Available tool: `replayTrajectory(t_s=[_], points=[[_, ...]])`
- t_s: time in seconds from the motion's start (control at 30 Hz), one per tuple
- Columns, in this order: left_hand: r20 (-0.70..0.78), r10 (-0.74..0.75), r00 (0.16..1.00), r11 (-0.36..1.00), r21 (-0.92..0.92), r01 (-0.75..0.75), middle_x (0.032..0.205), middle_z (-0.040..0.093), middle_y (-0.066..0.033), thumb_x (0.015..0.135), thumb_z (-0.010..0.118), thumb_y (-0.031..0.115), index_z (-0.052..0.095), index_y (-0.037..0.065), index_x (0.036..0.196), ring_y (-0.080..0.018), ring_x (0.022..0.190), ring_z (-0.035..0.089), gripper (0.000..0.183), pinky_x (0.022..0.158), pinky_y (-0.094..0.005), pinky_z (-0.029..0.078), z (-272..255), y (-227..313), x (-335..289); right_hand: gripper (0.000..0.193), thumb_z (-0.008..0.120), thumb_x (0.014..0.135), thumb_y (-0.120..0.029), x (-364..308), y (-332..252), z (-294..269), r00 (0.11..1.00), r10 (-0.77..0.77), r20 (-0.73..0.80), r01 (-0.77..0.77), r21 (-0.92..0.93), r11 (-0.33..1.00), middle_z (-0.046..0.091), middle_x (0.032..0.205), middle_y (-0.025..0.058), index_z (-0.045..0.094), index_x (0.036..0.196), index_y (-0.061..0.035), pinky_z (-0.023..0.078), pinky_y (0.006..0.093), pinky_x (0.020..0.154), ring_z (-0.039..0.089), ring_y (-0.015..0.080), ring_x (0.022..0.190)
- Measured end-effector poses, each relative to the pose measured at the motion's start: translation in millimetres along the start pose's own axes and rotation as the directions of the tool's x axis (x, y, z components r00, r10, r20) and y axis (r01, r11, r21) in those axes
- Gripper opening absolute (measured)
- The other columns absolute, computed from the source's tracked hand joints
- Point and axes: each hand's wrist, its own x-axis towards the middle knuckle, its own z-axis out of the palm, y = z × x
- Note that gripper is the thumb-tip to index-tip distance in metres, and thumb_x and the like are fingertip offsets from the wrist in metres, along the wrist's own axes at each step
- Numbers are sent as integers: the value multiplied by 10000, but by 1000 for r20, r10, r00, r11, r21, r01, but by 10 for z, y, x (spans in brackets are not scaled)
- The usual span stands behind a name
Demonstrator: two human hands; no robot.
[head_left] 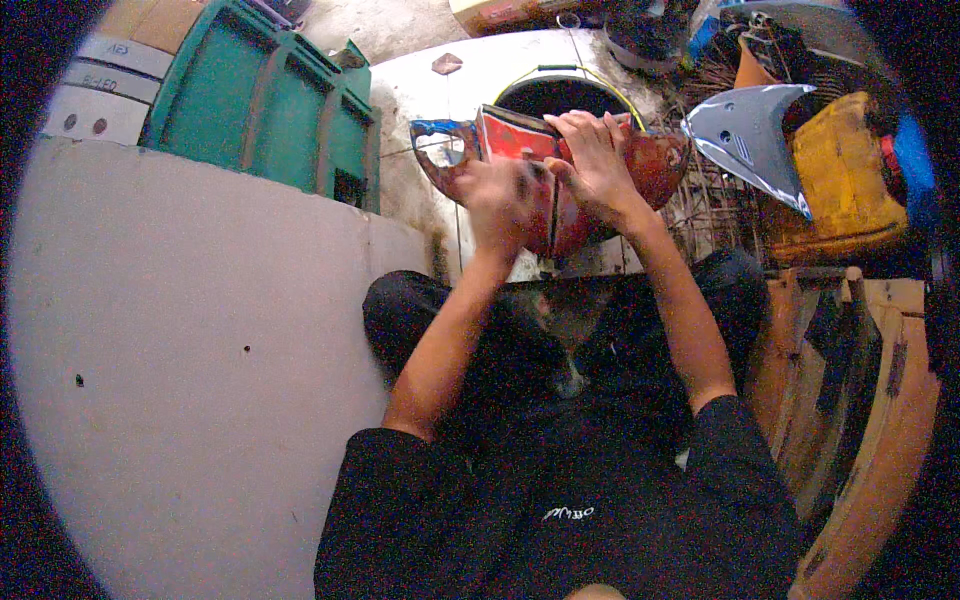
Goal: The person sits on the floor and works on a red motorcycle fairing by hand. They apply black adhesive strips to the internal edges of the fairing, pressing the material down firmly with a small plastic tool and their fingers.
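Note:
A glossy red body panel (655,165), looking like a motorcycle fairing with a dark seam and a blue-edged opening at its left end, lies across in front of me. My right hand (595,165) grips its upper middle, fingers stretched over the surface and thumb toward the left. Against the panel's left half is my left hand (495,205), smeared by motion. Its fingers are not clear, nor whether the dark patch by them is something held. Behind the panel stands a black bucket (560,92) with a yellow handle, partly hidden by the panel.
A grey pointed panel (750,135) leans by a yellow plastic container (845,180) on the right. Green cabinet (225,95) and white boxes (95,95) stand at the far left, beyond a pale wall (200,330). Wooden furniture (880,400) is close at right. White floor tiles (405,95) lie ahead.

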Motion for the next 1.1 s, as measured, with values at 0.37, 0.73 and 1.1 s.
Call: replayTrajectory(t_s=[0.37, 0.73, 1.1], points=[[-28, 118, 993, 985, -126, -121, 777, 551, -94, 803, 663, 196, 557, 98, 774, -284, 799, 554, 147, 719, -414, 371, -51, 177, -61, 715, 297, 967, -644, -9, 48, 53, 1000, 3, -26, -3, 4, 1000, 449, 1385, 111, 406, 1434, -113, 53, 499, 1170, 321, 273, 1383], [-110, 82, 990, 996, -36, -86, 783, 581, -109, 817, 640, 161, 562, 98, 813, -304, 816, 566, 100, 765, -446, 335, 25, 211, -11, 706, 287, 975, -635, -29, 20, 11, 1000, 28, 5, -28, 10, 1000, 447, 1384, 119, 426, 1416, -102, 47, 488, 1175, 325, 265, 1385], [-135, -346, 928, 929, -187, 319, 779, 596, -117, 848, 647, 166, 577, 59, 819, -326, 798, 578, 132, 730, -460, 400, -10, 47, 393, 692, 296, 978, -620, -42, 7, -2, 1000, 16, 10, -16, -4, 1000, 435, 1399, 125, 410, 1424, -104, 43, 489, 1176, 315, 278, 1389]])
